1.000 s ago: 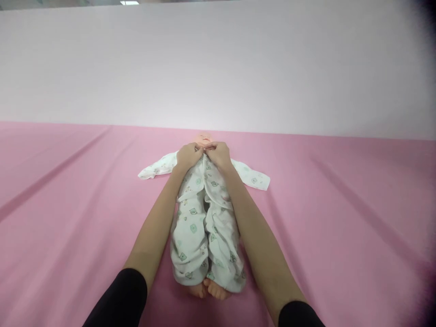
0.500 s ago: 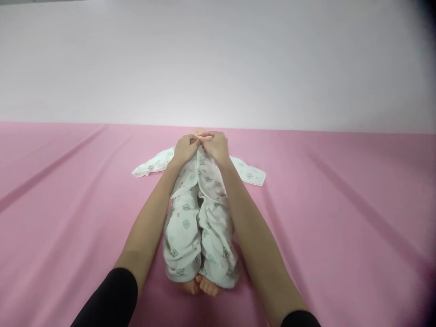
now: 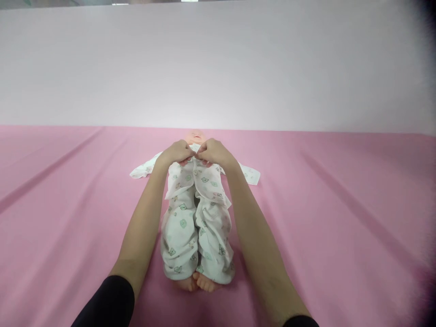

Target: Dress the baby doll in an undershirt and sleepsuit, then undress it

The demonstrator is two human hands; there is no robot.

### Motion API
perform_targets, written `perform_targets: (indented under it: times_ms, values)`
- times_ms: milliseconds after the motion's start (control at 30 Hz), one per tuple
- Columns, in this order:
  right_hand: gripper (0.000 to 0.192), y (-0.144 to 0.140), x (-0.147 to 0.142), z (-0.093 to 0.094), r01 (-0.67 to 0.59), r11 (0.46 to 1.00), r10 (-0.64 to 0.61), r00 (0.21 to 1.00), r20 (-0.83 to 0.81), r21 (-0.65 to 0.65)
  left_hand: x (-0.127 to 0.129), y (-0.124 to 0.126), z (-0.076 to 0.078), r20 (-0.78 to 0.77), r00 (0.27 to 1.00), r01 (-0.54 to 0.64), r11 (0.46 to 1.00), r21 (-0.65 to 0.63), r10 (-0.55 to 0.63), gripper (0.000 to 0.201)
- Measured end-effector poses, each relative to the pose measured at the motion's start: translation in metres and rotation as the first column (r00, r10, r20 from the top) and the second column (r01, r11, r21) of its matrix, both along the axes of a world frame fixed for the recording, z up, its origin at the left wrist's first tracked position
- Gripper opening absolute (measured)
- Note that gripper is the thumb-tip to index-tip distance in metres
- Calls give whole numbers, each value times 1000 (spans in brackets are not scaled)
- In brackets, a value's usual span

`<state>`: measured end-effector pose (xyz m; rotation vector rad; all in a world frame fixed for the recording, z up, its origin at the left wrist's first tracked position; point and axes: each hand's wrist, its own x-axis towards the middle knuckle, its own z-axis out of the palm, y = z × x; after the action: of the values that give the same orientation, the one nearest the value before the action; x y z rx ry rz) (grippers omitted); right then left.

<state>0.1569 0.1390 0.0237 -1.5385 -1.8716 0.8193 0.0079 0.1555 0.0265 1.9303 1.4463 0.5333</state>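
A baby doll (image 3: 195,137) lies on its back, feet towards me, dressed in a white printed shirt (image 3: 209,181) and matching trousers (image 3: 182,227). At the upper chest, my left hand (image 3: 179,152) pinches one front edge of the shirt. My right hand (image 3: 213,152) pinches the other edge right beside it, the fingertips of both hands nearly meeting. Below them the shirt front hangs together at the middle and parts towards the hem. My fingers hide whatever fastener is between them. Both sleeves stretch out sideways, and the doll's bare feet (image 3: 197,282) show under the trouser cuffs.
A pink sheet (image 3: 323,218) with long creases covers the surface under the doll. Behind it rises a plain white wall or panel (image 3: 218,63), close beyond the doll's head.
Both hands have moved down from the neck to the upper chest, baring the doll's head and the collar. The shirt's lower front corners have lifted and spread slightly.
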Motion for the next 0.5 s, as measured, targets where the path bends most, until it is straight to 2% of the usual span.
perform_targets:
  times_ms: [267,400,500]
  values:
    - [19,-5,0,5,-57,996,63,993,95,-64,-1,-4,5,-50,999,8,997,-81,-12,20]
    - [10,-4,1,4,-50,997,54,997,60,-63,-3,-7,8,-87,994,51,995,-89,-58,7]
    - [9,-3,1,3,-40,996,42,999,29,-79,-5,-5,7,-100,990,91,992,-89,-100,8]
